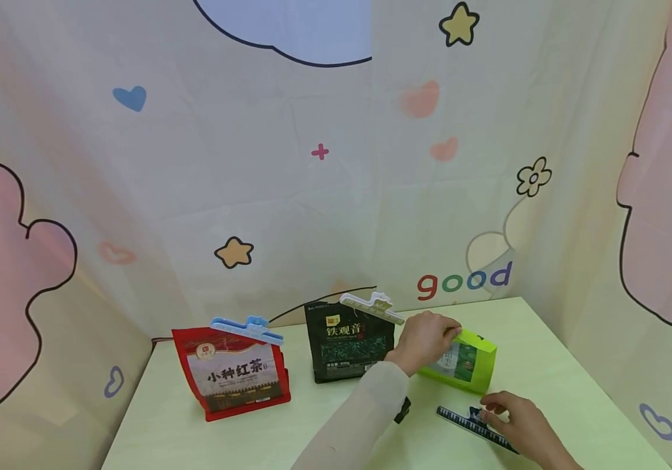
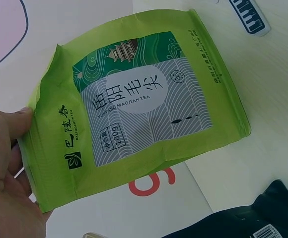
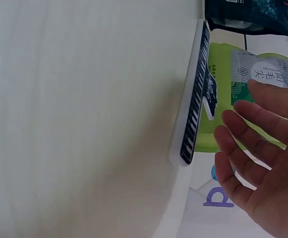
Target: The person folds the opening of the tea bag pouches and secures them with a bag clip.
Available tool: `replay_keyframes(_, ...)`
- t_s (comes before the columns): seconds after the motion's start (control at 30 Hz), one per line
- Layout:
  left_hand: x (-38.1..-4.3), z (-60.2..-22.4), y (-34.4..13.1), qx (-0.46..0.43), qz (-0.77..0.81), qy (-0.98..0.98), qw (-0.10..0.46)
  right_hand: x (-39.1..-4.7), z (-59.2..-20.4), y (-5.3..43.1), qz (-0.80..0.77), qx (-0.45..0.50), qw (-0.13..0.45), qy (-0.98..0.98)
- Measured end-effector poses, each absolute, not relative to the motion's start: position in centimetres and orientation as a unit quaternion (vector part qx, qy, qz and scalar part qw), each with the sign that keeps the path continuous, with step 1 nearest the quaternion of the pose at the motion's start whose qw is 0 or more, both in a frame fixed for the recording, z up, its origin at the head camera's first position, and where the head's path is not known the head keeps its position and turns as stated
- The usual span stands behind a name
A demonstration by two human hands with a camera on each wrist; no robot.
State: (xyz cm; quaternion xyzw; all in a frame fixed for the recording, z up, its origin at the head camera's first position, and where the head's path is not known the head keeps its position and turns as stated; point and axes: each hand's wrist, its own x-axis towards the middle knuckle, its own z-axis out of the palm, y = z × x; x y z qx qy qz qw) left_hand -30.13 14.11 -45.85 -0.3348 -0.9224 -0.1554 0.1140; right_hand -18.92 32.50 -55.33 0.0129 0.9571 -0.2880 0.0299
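My left hand (image 1: 424, 341) pinches the top edge of a green tea bag (image 1: 466, 362) between thumb and fingers. In the left wrist view the bag's printed front (image 2: 139, 99) faces the camera, and the thumb of the left hand (image 2: 7, 153) lies on its edge. A bag clip with a piano-key pattern (image 1: 473, 427) lies on the table in front of the bag. Beside this clip is my right hand (image 1: 517, 421). The right wrist view shows the right hand (image 3: 270, 144) with fingers spread and loosely bent, apart from the clip (image 3: 196, 101).
A red tea bag (image 1: 236, 375) with a blue clip (image 1: 248, 328) stands at the left. Behind my left forearm stands a black tea bag (image 1: 342, 349) with a whitish clip (image 1: 371, 307). A small black object (image 1: 403, 411) is partly hidden by the sleeve. A printed curtain hangs behind the table.
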Motion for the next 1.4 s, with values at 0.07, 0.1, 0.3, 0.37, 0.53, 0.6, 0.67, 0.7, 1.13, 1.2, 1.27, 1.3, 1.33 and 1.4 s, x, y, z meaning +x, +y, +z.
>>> replay_keyframes(0.07, -30.1, -45.8, 14.1, -0.337, -0.155, -0.922, 0.115, -19.1, -55.6, 32.4, -0.290, 0.022, 0.044, 0.956)
replay_keyframes(0.1, -30.1, -45.8, 14.1, -0.338, -0.155, -0.921, 0.115, -19.1, -55.7, 32.4, -0.291, 0.023, 0.048, 0.955)
replay_keyframes(0.3, -30.0, -45.8, 14.0, -0.342, -0.154, -0.920, 0.111, -19.4, -56.3, 32.3, -0.296, 0.032, 0.064, 0.952)
replay_keyframes(0.37, -29.9, -45.9, 14.0, -0.342, -0.154, -0.920, 0.109, -19.4, -56.5, 32.3, -0.295, 0.035, 0.070, 0.952)
replay_keyframes(0.53, -29.8, -46.0, 14.0, -0.339, -0.157, -0.922, 0.105, -19.8, -57.0, 32.3, -0.280, 0.035, 0.085, 0.956)
replay_keyframes(0.6, -29.8, -46.0, 14.0, -0.338, -0.159, -0.922, 0.104, -19.9, -57.0, 32.2, -0.274, 0.034, 0.090, 0.957)
replay_keyframes(0.67, -29.8, -46.1, 14.1, -0.339, -0.160, -0.921, 0.103, -20.0, -57.0, 32.2, -0.268, 0.033, 0.092, 0.959)
replay_keyframes(0.7, -29.8, -46.1, 14.1, -0.339, -0.161, -0.921, 0.102, -20.1, -57.0, 32.2, -0.267, 0.034, 0.092, 0.959)
replay_keyframes(1.13, -29.9, -46.0, 14.1, -0.333, -0.163, -0.923, 0.101, -20.2, -56.5, 32.1, -0.286, 0.034, 0.088, 0.953)
replay_keyframes(1.2, -29.9, -46.0, 14.1, -0.335, -0.164, -0.922, 0.105, -20.1, -56.3, 32.0, -0.289, 0.033, 0.084, 0.953)
replay_keyframes(1.27, -30.0, -45.9, 14.0, -0.338, -0.165, -0.920, 0.109, -20.1, -56.1, 32.0, -0.291, 0.030, 0.082, 0.953)
replay_keyframes(1.3, -30.0, -45.9, 14.0, -0.339, -0.164, -0.920, 0.111, -20.1, -55.9, 32.0, -0.293, 0.030, 0.082, 0.952)
replay_keyframes(1.33, -30.0, -45.9, 14.0, -0.339, -0.163, -0.920, 0.113, -20.1, -55.8, 32.0, -0.292, 0.029, 0.083, 0.952)
replay_keyframes(1.4, -30.1, -45.9, 14.0, -0.339, -0.162, -0.919, 0.115, -20.0, -55.7, 32.0, -0.288, 0.025, 0.085, 0.954)
